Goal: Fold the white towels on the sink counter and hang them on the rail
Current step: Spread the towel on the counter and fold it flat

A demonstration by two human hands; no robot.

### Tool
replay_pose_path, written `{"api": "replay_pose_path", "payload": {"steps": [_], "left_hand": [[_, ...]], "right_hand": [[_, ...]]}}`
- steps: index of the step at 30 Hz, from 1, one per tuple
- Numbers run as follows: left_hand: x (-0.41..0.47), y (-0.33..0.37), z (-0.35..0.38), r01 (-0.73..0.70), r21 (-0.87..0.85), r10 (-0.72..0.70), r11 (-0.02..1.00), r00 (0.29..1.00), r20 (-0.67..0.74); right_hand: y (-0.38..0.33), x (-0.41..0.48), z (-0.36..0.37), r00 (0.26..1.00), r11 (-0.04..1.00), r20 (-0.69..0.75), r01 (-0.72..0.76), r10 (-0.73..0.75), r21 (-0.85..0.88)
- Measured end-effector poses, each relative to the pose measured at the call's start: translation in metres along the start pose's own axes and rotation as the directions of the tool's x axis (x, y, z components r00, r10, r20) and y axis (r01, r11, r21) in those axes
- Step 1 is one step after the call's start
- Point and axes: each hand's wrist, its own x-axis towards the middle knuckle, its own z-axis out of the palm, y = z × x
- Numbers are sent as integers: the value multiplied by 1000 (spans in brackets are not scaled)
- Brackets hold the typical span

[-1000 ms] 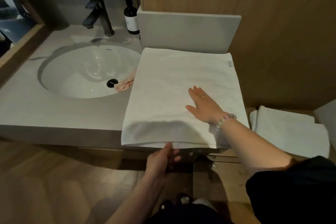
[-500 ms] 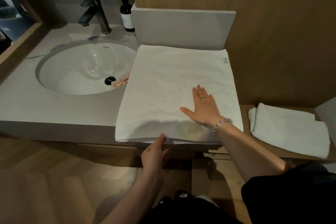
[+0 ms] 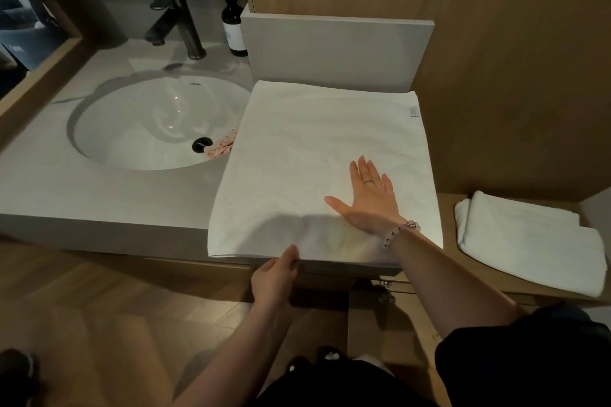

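The white towel (image 3: 314,158), soft terry folded into a flat rectangle, lies on the smooth grey counter (image 3: 99,195) beside the oval basin (image 3: 148,129). The right hand (image 3: 370,201) presses it, fingers straight and spread; the left hand (image 3: 276,274) curls round its near edge.

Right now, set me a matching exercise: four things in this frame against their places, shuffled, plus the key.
1 right hand
2 left hand
3 dark bottle
4 folded towel

A beside the faucet
B flat on the large towel
C on the wooden shelf
D pinching the large towel's near edge

Pairs: 1-B, 2-D, 3-A, 4-C
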Motion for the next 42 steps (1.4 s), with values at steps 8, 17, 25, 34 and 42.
{"api": "replay_pose_path", "payload": {"steps": [8, 17, 25, 34, 42], "left_hand": [[0, -12, -9, -96, 51, 98, 994, 995, -22], [17, 4, -44, -12, -246, 5, 969, 1000, -28], [22, 32, -75, -93, -129, 74, 987, 987, -144], [26, 38, -81, -114, -100, 100, 988, 985, -138], [26, 44, -90, -150, -69, 141, 986, 982, -123]], "right_hand": [[3, 2, 3, 999, 999, -54, 11, -10, 30], [21, -44, -16, 763, 809, -493, -65, 417, 584], [63, -109, 21, 724, 259, 75, -338, 685, 905], [56, -127, 27, 783, 91, 115, -214, 611, 972], [53, -128, 21, 780, 76, 116, -204, 615, 976]]}}
